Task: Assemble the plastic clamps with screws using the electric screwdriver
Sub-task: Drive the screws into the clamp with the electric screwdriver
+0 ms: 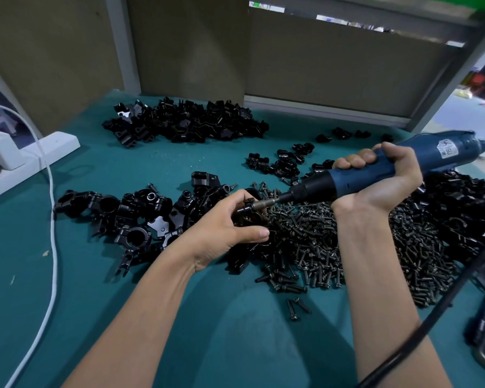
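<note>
My left hand (230, 228) grips a black plastic clamp (249, 215) just above the green table. My right hand (381, 180) is wrapped around the blue electric screwdriver (375, 172), held nearly level and pointing left. Its bit (263, 204) meets the top of the clamp, where a screw head seems to sit. Beneath and to the right of both hands lies a big heap of dark screws (319, 247). A pile of assembled black clamps (129, 217) lies to the left of my left hand.
More black clamp parts are heaped at the back (185, 121), at mid right (286, 161) and at the far right (459, 208). A white cable (52, 219) runs down the left side from a white power strip (31, 158). The screwdriver's black cord (431, 315) crosses the lower right.
</note>
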A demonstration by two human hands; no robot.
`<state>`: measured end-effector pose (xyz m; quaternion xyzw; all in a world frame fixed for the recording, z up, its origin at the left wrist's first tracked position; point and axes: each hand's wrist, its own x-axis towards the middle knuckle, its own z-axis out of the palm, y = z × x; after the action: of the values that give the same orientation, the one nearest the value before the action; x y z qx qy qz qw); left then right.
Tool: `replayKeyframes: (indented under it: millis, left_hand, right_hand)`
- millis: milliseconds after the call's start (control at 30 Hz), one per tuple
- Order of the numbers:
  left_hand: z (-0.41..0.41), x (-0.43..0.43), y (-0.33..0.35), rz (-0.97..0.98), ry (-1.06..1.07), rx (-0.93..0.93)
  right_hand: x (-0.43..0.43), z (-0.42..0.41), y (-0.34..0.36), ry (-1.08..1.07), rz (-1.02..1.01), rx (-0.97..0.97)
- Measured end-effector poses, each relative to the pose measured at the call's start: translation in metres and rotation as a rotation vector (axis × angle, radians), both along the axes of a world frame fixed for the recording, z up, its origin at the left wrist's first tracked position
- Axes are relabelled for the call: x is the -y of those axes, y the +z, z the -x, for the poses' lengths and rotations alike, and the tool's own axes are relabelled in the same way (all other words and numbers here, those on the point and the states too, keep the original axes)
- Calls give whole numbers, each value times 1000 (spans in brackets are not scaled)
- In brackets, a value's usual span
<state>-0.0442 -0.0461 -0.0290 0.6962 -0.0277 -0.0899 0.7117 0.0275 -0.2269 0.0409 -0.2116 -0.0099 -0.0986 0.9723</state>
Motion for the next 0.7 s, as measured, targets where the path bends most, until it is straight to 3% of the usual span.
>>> replayKeyframes:
  millis: [400, 500, 600, 700]
  left_hand:
    - [1, 3, 3, 184, -80, -66]
    - [2, 2, 3, 217, -84, -55]
    - [0, -5, 2, 230, -71, -41]
    - [-3, -12, 0, 404, 6, -52]
  right_hand:
    - [-1, 7, 7, 13, 75, 79]
    - [0, 10, 8, 60, 103, 181]
    - [11, 12, 9, 262, 84, 393]
    - [26, 11, 14, 402, -34, 557]
